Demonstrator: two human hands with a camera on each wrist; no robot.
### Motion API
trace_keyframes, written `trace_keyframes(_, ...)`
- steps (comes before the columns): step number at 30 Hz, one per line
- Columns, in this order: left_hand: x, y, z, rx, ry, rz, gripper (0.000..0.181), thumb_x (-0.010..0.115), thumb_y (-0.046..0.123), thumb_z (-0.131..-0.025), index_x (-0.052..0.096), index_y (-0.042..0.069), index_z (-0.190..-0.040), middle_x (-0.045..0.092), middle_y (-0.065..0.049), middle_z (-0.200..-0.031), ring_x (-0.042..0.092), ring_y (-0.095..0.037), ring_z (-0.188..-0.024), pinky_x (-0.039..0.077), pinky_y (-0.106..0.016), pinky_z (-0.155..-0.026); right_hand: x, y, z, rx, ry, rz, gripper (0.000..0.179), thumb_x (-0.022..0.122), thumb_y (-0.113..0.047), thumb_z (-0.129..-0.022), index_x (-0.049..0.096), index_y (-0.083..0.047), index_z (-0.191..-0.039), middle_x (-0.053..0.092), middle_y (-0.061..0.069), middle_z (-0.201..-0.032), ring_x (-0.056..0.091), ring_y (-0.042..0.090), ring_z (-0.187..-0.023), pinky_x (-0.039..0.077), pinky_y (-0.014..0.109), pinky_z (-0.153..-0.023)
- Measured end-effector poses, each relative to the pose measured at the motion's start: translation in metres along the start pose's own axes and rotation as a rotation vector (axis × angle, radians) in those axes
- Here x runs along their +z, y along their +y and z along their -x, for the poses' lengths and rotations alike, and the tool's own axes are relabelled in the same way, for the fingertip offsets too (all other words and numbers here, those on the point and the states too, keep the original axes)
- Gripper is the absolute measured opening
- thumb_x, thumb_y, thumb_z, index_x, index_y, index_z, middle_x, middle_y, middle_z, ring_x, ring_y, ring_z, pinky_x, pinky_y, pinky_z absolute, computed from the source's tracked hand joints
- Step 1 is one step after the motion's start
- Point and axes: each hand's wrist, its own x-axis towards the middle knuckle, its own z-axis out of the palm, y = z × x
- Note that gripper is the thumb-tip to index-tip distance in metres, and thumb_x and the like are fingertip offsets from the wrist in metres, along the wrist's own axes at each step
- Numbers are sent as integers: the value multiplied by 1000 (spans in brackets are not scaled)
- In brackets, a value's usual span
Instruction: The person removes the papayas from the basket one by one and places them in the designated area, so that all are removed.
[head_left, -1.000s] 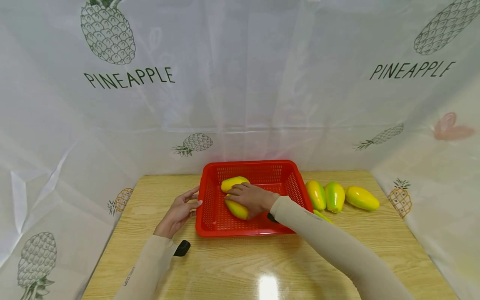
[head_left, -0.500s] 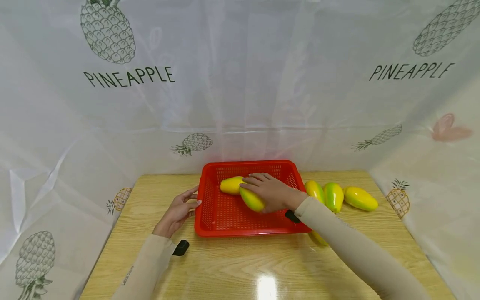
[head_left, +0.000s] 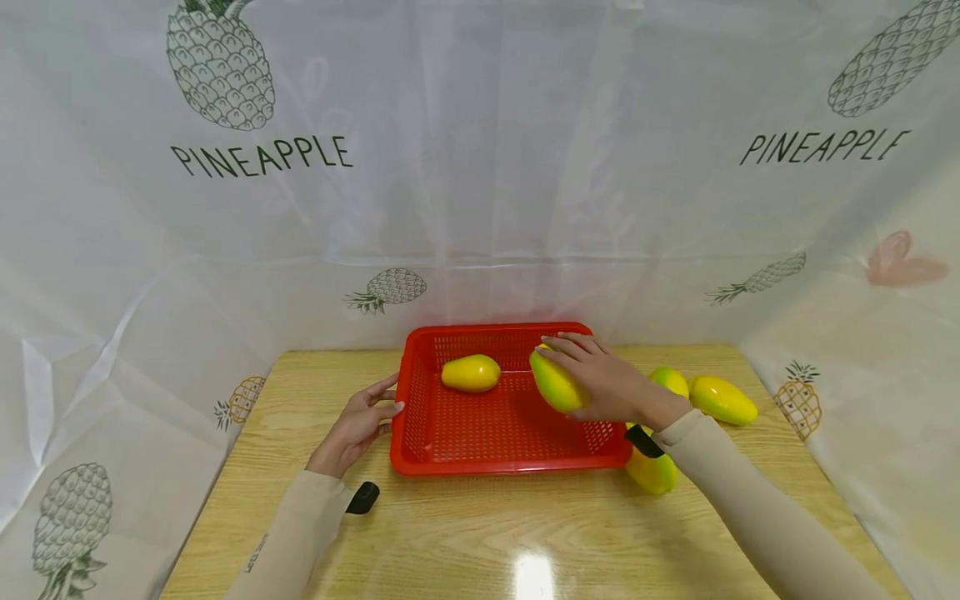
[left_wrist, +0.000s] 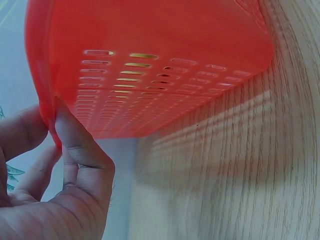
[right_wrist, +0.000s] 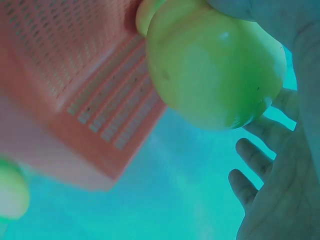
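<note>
Fruit [head_left: 553, 383], yellow and green, sits in the right hand [head_left: 603, 385] above the right part of the basket [head_left: 510, 467], near the middle of the desk's back edge; whether it touches the basket I cannot tell. The fingers curve over its top, a little apart, with the thumb lower down, so it is gripped from the right. The left hand [head_left: 358, 427] pinches the basket's left rim between thumb and fingers. The glossy skin suggests something stiff, smooth and rather slippery, probably light and not easily bruised; its thick middle looks the best place to hold, as the tapered end could slide out. The basket appears to be thin, slightly springy plastic, best steadied by its rim. One yellow fruit [head_left: 471, 373] lies inside it, towards the back left. Another fruit [head_left: 654, 472] lies by its front right corner, and two more, a greener fruit [head_left: 669, 381] and a long fruit [head_left: 722, 400], lie towards the desk's back right corner. The desk [head_left: 450, 533] is pale wood grain, with a glare [head_left: 533, 575] near the front. A white sheet [head_left: 525, 208] printed with pineapples rises behind and at both sides.
</note>
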Motion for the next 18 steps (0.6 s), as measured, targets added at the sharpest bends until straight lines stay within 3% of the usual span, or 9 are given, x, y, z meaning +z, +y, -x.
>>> trace_keyframes(18, 1, -1, -1, -2, 4, 3, 63, 58, -1, -107, 37, 10, -165, 45, -15, -134, 60, -11, -89, 55, -26, -73, -5, 31, 80, 77, 188, -38, 107, 100, -23, -70, 44, 0, -157, 41, 20, -161, 38, 47, -143, 36, 73, -108)
